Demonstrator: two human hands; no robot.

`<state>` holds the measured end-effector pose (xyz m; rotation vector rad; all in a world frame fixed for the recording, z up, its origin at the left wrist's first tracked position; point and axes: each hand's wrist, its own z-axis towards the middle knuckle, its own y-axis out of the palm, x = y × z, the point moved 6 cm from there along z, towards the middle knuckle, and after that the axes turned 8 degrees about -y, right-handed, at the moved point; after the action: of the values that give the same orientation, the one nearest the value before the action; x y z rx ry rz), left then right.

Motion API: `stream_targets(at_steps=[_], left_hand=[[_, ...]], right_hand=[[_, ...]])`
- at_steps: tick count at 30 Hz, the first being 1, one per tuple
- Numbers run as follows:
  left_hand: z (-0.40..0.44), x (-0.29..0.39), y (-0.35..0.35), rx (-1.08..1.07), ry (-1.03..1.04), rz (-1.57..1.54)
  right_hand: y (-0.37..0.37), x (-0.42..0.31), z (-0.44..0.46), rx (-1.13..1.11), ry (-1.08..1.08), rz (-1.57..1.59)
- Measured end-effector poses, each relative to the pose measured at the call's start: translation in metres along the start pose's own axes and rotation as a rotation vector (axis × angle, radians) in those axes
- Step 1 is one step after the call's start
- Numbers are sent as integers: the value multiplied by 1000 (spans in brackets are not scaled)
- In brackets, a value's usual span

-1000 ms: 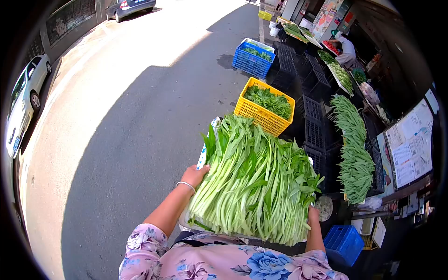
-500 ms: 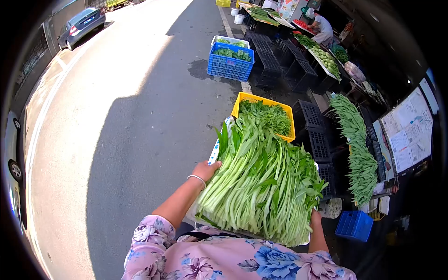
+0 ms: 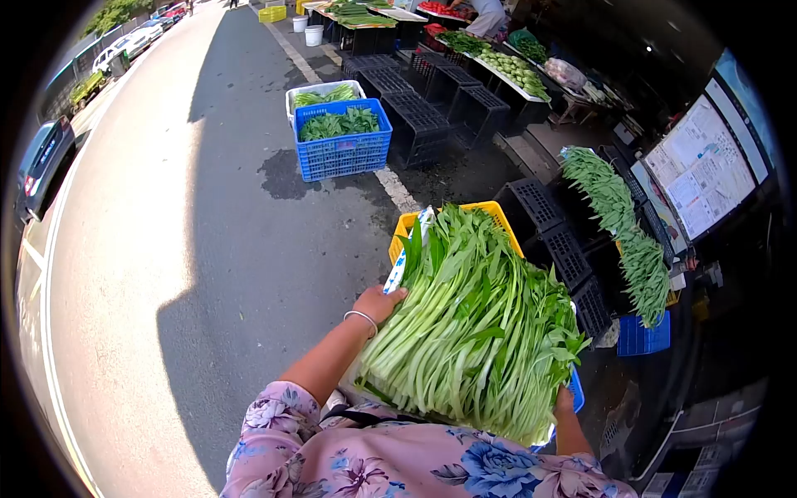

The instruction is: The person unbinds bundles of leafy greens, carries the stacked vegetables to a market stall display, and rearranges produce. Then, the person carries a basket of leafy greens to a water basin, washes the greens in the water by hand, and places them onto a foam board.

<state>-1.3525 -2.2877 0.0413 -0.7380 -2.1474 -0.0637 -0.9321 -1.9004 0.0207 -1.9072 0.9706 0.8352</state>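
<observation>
A wide tray (image 3: 402,267) with a white and blue edge is held in front of my body, heaped with long-stemmed leafy greens (image 3: 469,332). My left hand (image 3: 380,305) grips its left edge, thumb on top, a pale bangle on the wrist. At the right edge, my right hand (image 3: 565,407) holds the tray too, its fingers partly hidden by the greens. Just beyond the tray, and partly covered by it, is a yellow crate (image 3: 490,212).
Ahead stands a blue crate of greens (image 3: 343,155). Black crates (image 3: 419,124) and vegetable stands line the right, with long green bundles (image 3: 618,216) and a paper-covered board (image 3: 706,166). A person (image 3: 488,17) bends at the far stand. Cars (image 3: 46,162) are parked left.
The view has turned and advanced along the road. The tray, still in both hands, now overlaps the yellow crate, and the blue crate appears nearer and further left.
</observation>
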Motion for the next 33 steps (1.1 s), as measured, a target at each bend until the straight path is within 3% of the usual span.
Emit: stream_targets(at_steps=[3, 6, 7, 9, 13, 14, 17, 18, 21, 22, 23, 24, 26, 27, 29, 31, 32, 33], left_hand=[[48, 55, -25, -176, -5, 7], [152, 101, -51, -229, 45, 142], [139, 106, -24, -222, 39, 173], [194, 166, -44, -228, 95, 219], [277, 248, -73, -300, 113, 274], [272, 245, -64, -286, 74, 232], [322, 301, -81, -359, 15, 126], [348, 314, -85, -363, 62, 169], [405, 351, -92, -421, 106, 213], [437, 365, -90, -453, 124, 222], [465, 376, -90, -483, 138, 236], [458, 413, -106, -374, 203, 439], [485, 439, -108, -430, 201, 500], [485, 465, -109, -438, 223, 567], [510, 479, -87, -499, 223, 626], [531, 494, -64, -558, 192, 633], [543, 503, -54, -613, 157, 641], [554, 514, -44, -636, 155, 642]], right_hand=[[35, 6, -8, 76, 76, 4], [108, -29, -29, 161, 85, -7], [86, -15, -11, 144, 85, 8], [133, -45, 3, 281, -59, -15], [211, -116, 20, 251, 83, -216], [184, -103, 42, 210, 97, -260], [208, -92, 104, 271, 82, -325], [236, -123, 89, 281, 90, -71], [283, -129, 109, 367, 23, 34], [319, -166, 91, 265, 140, -51], [356, -205, 63, 352, 170, 65], [371, -201, 69, 437, 152, 48], [398, -203, 67, 530, 140, 51], [384, -163, 91, 468, 160, -206], [391, -163, 74, 515, 268, -73], [424, -211, 39, 612, 311, 155], [425, -188, 44, 661, 321, 326], [443, -214, 36, 676, 250, 370]])
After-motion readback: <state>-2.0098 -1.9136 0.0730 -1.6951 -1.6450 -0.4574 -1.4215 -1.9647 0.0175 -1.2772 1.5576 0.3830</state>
